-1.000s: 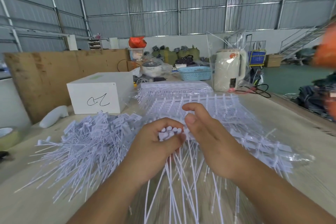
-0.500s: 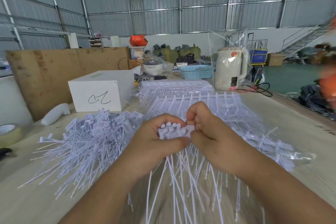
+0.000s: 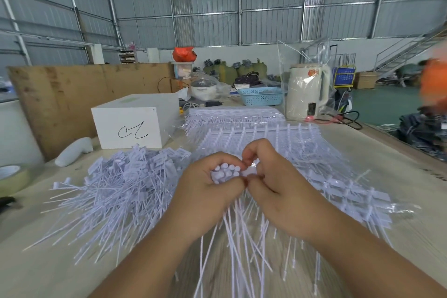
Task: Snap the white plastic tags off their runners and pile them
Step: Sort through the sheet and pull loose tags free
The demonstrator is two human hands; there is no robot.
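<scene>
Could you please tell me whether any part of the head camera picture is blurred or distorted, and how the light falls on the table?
Head view: the hands and the tag pile are fairly sharp; an orange shape at the right edge is motion-blurred; the roof beams bow from the wide-angle lens; the light is soft and even, with only faint shadows on the table.

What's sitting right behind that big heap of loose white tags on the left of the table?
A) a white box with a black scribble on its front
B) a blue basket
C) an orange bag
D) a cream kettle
A: the white box with a black scribble on its front stands just behind the pile of loose tags, while the blue basket and cream kettle sit farther back to the right.
</scene>
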